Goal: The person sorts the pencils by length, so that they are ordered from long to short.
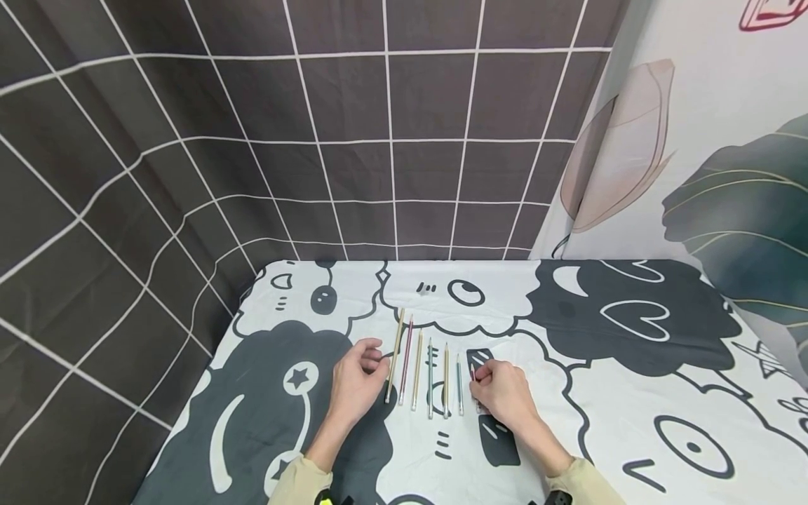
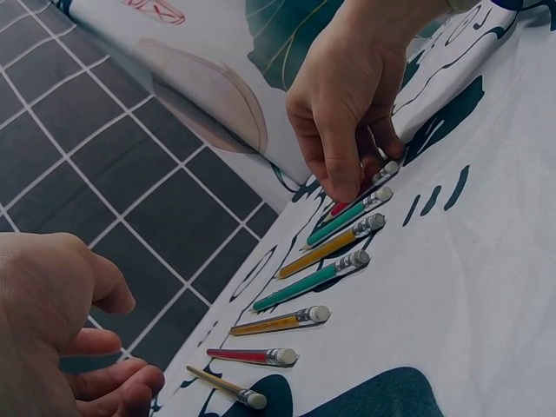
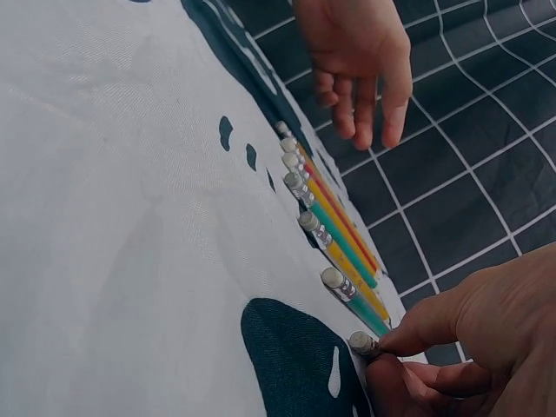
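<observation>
Several pencils with white erasers lie side by side on the cloth, erasers toward me, generally shorter toward the right. A long yellow pencil starts the row on the left, then a red pencil. A short green pencil lies close to the right end. My right hand pinches the shortest pencil, a red one, at that end; its eraser shows beside the thumb, and fingers hide much of the rest. Beside the long yellow pencil, my left hand hovers with loosely bent fingers, holding nothing.
A white cloth with dark cartoon shapes covers the table. Behind and to the left hangs a dark curtain with a white grid. A pale leaf-patterned curtain hangs at the right.
</observation>
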`<state>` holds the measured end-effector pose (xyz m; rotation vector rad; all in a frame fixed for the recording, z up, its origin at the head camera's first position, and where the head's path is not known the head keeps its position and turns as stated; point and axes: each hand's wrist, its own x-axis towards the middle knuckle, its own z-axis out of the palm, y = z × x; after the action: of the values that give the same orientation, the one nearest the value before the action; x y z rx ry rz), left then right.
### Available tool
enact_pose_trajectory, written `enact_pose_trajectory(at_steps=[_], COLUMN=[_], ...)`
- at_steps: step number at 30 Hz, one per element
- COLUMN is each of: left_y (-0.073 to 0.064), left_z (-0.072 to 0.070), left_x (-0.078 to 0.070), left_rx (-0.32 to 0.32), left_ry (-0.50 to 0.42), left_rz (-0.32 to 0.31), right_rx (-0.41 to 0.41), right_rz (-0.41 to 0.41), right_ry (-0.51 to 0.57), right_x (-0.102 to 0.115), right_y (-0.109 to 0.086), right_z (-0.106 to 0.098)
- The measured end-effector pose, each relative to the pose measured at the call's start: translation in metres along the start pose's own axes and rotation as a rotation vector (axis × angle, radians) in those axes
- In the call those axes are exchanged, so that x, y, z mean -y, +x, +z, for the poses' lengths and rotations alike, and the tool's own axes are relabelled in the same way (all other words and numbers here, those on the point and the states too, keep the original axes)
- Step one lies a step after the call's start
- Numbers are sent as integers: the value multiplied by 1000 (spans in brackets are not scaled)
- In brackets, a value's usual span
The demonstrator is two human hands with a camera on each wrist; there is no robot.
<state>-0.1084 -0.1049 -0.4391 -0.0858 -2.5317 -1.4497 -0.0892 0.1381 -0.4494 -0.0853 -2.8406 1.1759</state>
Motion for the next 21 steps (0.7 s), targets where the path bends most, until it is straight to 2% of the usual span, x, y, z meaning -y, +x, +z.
enact_pose_trajectory(at_steps=[21], left_y=[-1], left_z=[-3], left_x=[2], left_rx=[9], left_ry=[30], left_rz=[-3], right_rx=[-10], right_rz=[0], right_ry=[14], right_x=[0], right_y=[-4], right_z=[-3])
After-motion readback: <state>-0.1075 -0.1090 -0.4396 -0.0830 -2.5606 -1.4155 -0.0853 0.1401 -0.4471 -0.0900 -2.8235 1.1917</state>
